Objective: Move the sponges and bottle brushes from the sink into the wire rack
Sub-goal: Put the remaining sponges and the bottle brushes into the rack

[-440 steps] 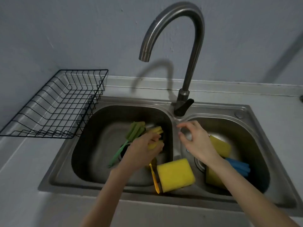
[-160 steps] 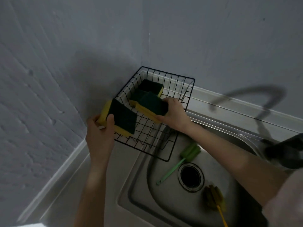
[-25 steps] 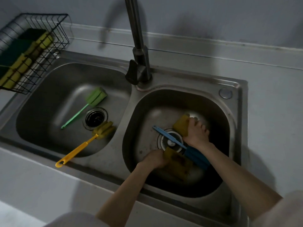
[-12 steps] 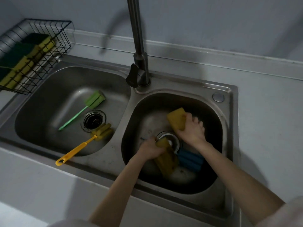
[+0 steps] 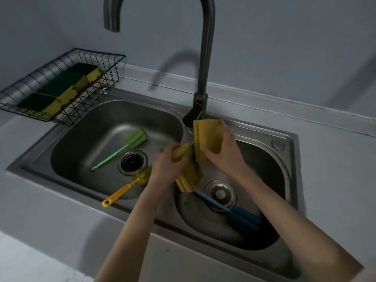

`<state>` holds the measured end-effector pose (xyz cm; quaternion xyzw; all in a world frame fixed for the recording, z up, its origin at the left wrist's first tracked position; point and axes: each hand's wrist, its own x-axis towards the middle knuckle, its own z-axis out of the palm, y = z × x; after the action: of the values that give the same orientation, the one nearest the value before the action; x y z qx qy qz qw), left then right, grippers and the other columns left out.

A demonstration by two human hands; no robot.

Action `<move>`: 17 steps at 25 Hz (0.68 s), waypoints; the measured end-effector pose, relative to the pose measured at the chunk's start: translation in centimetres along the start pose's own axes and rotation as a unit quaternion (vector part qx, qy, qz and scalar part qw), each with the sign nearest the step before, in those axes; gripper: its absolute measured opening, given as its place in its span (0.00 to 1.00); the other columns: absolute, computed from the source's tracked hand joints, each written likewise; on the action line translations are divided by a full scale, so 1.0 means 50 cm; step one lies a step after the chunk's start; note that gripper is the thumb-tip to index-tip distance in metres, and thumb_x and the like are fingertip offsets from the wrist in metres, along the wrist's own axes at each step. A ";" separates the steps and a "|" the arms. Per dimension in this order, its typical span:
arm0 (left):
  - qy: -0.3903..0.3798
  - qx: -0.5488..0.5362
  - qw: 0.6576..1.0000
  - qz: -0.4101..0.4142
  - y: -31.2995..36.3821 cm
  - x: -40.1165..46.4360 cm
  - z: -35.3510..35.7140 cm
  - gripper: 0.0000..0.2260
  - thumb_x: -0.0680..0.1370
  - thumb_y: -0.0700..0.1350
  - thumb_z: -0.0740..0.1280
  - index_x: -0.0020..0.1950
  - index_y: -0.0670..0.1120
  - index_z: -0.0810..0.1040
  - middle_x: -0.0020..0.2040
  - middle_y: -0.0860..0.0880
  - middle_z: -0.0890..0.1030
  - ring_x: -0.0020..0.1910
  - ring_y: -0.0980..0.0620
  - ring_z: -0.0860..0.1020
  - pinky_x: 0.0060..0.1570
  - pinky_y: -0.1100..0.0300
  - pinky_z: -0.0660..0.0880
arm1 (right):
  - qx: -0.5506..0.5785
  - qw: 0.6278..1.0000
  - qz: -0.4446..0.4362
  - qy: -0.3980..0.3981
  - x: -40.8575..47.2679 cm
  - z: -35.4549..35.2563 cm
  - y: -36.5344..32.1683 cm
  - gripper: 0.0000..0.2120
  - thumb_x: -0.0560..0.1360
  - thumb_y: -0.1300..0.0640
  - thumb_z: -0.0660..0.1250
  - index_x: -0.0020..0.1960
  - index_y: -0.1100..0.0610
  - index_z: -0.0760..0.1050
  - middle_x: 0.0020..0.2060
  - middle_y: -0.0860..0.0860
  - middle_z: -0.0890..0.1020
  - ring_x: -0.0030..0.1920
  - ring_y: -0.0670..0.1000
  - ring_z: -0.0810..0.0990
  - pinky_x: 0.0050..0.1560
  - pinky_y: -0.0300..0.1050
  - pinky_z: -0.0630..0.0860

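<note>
Each hand holds a yellow sponge above the divider of the double sink (image 5: 284, 137). My left hand (image 5: 165, 169) grips one sponge (image 5: 188, 177) that hangs down. My right hand (image 5: 220, 153) holds the other sponge (image 5: 206, 137) upright in front of the faucet base. The black wire rack (image 5: 97, 78) at the far left carries three green-topped yellow sponges (image 5: 61, 89). In the left basin lie a green bottle brush (image 5: 130, 144) and a yellow bottle brush (image 5: 127, 187). A blue bottle brush (image 5: 234, 212) rests in the right basin.
The tall curved faucet (image 5: 204, 64) rises behind the divider, its spout over the left basin. Drains sit in the left basin (image 5: 132, 161) and right basin (image 5: 219, 193). Grey counter surrounds the sink, with a wall behind.
Both hands have lifted their yellow sponges out of the right basin and moved them up and left to the divider. The blue brush stays in the right basin.
</note>
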<state>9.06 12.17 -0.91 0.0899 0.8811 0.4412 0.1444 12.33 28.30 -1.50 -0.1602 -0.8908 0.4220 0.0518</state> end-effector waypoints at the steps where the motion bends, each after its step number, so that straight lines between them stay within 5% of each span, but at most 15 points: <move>1: 0.013 -0.012 1.000 0.008 0.000 0.004 -0.021 0.19 0.73 0.48 0.63 0.64 0.50 0.67 0.59 0.41 0.72 0.53 0.46 0.73 0.49 0.54 0.70 | 0.002 1.000 -0.011 -0.006 0.000 0.002 -0.023 0.46 0.67 0.42 0.68 0.71 0.40 0.38 0.70 0.60 0.57 0.66 0.63 0.64 0.62 0.57 0.67; 5: 0.039 -0.017 0.998 0.045 -0.010 0.028 -0.115 0.18 0.73 0.49 0.64 0.62 0.52 0.68 0.57 0.47 0.67 0.49 0.50 0.69 0.44 0.59 0.67 | 0.015 0.998 -0.051 -0.025 0.009 0.028 -0.123 0.45 0.67 0.46 0.69 0.66 0.31 0.36 0.67 0.59 0.56 0.64 0.63 0.65 0.54 0.50 0.69; 10: 0.079 -0.002 0.996 0.046 -0.051 0.067 -0.252 0.18 0.73 0.49 0.64 0.62 0.52 0.68 0.52 0.49 0.63 0.44 0.53 0.67 0.45 0.58 0.66 | 0.029 0.995 -0.088 0.027 0.029 0.094 -0.243 0.41 0.67 0.50 0.71 0.69 0.48 0.48 0.64 0.56 0.57 0.64 0.58 0.63 0.59 0.46 0.65; 13: 0.067 -0.005 0.997 0.037 -0.094 0.090 -0.328 0.19 0.73 0.49 0.64 0.63 0.52 0.66 0.53 0.49 0.62 0.42 0.56 0.66 0.38 0.63 0.65 | 0.069 0.992 -0.097 0.045 0.044 0.138 -0.310 0.40 0.66 0.51 0.72 0.68 0.55 0.50 0.65 0.56 0.59 0.66 0.56 0.64 0.67 0.53 0.67; 17: 0.067 -0.004 0.997 0.025 -0.152 0.111 -0.413 0.19 0.73 0.50 0.64 0.63 0.51 0.67 0.58 0.44 0.67 0.45 0.52 0.69 0.33 0.66 0.62 | 0.138 0.981 -0.093 0.099 0.075 0.203 -0.398 0.39 0.64 0.51 0.73 0.66 0.58 0.55 0.63 0.57 0.65 0.62 0.52 0.70 0.60 0.55 0.75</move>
<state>-3.31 -6.30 3.77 0.0813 0.8846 0.4532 0.0741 1.68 10.26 7.17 -0.1088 -0.8255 0.5164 0.2001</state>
